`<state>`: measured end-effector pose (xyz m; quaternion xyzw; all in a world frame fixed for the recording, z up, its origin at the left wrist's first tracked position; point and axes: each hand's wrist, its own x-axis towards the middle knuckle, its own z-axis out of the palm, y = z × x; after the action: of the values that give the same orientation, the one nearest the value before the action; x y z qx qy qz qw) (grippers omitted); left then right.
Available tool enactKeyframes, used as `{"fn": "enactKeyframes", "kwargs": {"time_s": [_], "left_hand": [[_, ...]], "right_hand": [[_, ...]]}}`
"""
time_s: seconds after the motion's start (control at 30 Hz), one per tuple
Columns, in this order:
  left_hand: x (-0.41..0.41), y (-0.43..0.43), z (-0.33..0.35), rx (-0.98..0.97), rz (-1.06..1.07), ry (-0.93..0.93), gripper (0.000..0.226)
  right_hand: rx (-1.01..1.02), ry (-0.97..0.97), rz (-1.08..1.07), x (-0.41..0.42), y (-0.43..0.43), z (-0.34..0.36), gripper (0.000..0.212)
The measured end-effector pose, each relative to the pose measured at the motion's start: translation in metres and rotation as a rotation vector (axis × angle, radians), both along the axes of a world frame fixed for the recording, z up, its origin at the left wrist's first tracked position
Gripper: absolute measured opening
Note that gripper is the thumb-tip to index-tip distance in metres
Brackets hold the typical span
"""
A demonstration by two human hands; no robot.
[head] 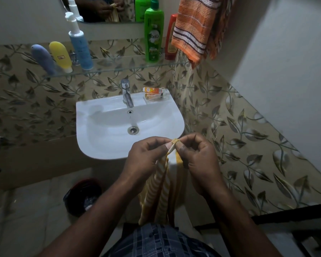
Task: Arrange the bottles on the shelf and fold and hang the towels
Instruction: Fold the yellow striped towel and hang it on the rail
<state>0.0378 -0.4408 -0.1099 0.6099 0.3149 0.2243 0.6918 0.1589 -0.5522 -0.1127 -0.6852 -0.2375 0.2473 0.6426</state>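
Note:
A yellow-and-white striped towel (162,184) hangs straight down in front of the sink. My left hand (146,156) and my right hand (196,156) both pinch its top corner, fingertips almost touching. On the glass shelf (119,66) stand a blue-grey tube (43,59), a yellow tube (61,56), a blue pump bottle (80,47), a green bottle (153,34) and a red bottle (171,38). An orange striped towel (195,28) hangs at the upper right, partly covering the red bottle.
A white sink (100,145) with a chrome tap (127,93) sits below the shelf. A small orange box (153,90) lies on its back rim. A dark bucket (82,196) stands on the floor at left. A mirror (104,10) hangs above the shelf.

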Motion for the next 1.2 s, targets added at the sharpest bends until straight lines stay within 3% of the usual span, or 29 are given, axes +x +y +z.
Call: {"fn": "enactKeyframes", "kwargs": {"time_s": [0.2,0.33,0.47,0.63,0.8,0.87,1.03,1.2], "left_hand": [[-0.001,0.004,-0.001,0.051,-0.037,-0.042,0.016],[-0.001,0.002,-0.002,0.104,-0.022,-0.060,0.018],[0.001,-0.010,-0.003,0.168,0.046,-0.072,0.016],[0.001,-0.016,-0.004,0.500,-0.003,-0.049,0.009],[0.001,-0.017,-0.018,0.601,-0.067,0.075,0.017],[-0.002,-0.015,-0.021,0.535,-0.078,0.067,0.023],[-0.006,-0.001,-0.020,0.158,0.028,-0.038,0.026],[-0.007,-0.006,-0.017,0.120,0.140,-0.034,0.033]], "right_hand": [[0.013,-0.001,-0.014,-0.003,0.001,0.005,0.018],[-0.111,-0.147,0.015,-0.002,-0.001,0.003,0.007],[-0.145,-0.269,-0.072,-0.004,-0.001,0.003,0.014],[-0.036,-0.308,-0.063,-0.001,-0.003,0.015,0.011],[0.046,-0.378,-0.072,0.005,-0.004,0.022,0.009],[0.051,-0.409,-0.095,0.013,-0.006,0.023,0.007],[0.096,-0.298,-0.107,0.028,-0.006,0.019,0.012],[0.152,-0.265,-0.132,0.026,-0.004,0.017,0.008]]}}
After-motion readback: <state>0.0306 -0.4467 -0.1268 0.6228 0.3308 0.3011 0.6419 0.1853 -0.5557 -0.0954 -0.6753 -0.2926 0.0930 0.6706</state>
